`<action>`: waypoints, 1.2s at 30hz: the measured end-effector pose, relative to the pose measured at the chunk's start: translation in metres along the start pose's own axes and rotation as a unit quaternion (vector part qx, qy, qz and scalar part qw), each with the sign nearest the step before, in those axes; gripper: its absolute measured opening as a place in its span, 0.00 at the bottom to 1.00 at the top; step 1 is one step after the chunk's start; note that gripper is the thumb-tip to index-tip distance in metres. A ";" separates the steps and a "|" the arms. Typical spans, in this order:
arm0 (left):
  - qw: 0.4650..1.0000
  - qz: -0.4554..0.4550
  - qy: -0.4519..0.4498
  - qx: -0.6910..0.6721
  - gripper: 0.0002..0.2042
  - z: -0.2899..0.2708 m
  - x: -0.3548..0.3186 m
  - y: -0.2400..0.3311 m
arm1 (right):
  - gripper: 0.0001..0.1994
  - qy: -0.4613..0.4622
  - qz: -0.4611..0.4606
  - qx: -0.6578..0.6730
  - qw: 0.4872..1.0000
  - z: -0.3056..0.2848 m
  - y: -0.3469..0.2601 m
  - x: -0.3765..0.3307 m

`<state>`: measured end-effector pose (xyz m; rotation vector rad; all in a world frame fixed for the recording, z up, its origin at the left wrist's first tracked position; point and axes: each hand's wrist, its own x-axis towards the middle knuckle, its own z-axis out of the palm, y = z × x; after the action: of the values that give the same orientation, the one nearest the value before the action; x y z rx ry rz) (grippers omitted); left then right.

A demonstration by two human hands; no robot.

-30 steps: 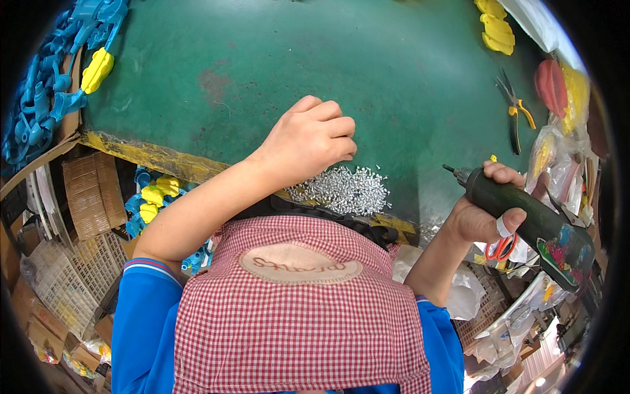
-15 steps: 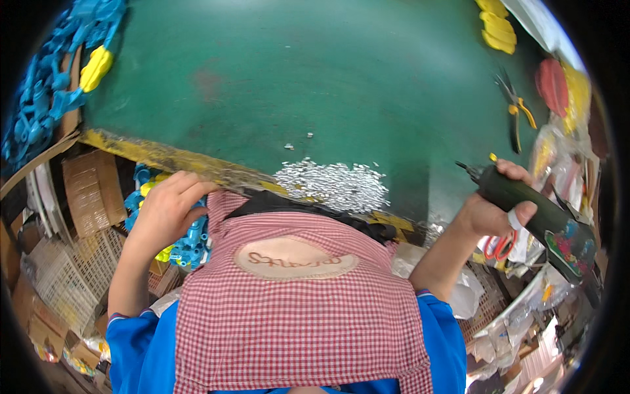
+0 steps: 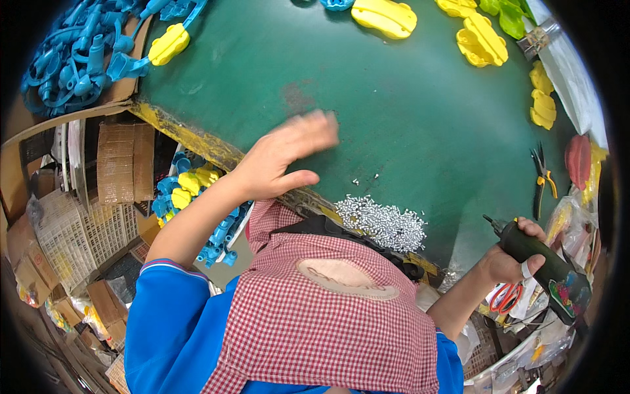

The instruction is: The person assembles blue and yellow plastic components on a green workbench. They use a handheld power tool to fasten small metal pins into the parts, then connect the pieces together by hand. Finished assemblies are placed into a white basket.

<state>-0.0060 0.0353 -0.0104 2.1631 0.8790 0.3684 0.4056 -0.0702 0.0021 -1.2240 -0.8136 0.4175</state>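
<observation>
My right hand (image 3: 510, 261) is wrapped round the dark body of an electric screwdriver (image 3: 554, 272), whose thin tip points to the far left over the table's right side. My left hand (image 3: 285, 152) reaches over the table's near edge with nothing in it. Its fingers are stretched out, somewhat smeared by motion, and the thumb stands apart. To the right of it, by the near edge, lies a heap of small silvery screws (image 3: 380, 223); a couple of loose ones sit just beyond the heap.
Blue plastic parts (image 3: 79, 65) are piled at the far left beside a yellow piece (image 3: 168, 44). More yellow shells (image 3: 386, 16) lie along the far side. Pliers (image 3: 541, 184) rest at the right, above red-handled scissors (image 3: 505, 297). A bin of blue and yellow parts (image 3: 190, 187) stands below the left edge.
My left hand has moved from the table's near edge forward and right, over the tabletop. The view has shifted, bringing more yellow shells into sight. My right hand keeps holding the electric screwdriver.
</observation>
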 end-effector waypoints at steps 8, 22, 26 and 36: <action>0.950 -0.137 0.242 -0.143 0.05 -0.010 0.057 -0.011 | 0.28 -0.004 -0.008 0.023 1.000 0.010 0.009 0.005; 0.766 -0.114 0.403 0.488 0.28 -0.124 0.015 -0.081 | 0.29 -0.015 0.017 0.008 1.000 0.034 0.001 -0.006; 0.924 0.117 0.209 0.298 0.17 -0.012 0.050 0.029 | 0.44 -0.109 0.032 0.077 0.990 0.074 -0.021 -0.025; 0.864 0.307 0.089 -0.388 0.09 -0.051 0.011 0.132 | 0.51 -0.198 0.081 0.165 0.963 0.100 -0.033 -0.063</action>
<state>0.0386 0.0081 0.1220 1.5832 0.0349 1.0509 0.2858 -0.0574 0.0243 -0.9074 -0.9396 0.9157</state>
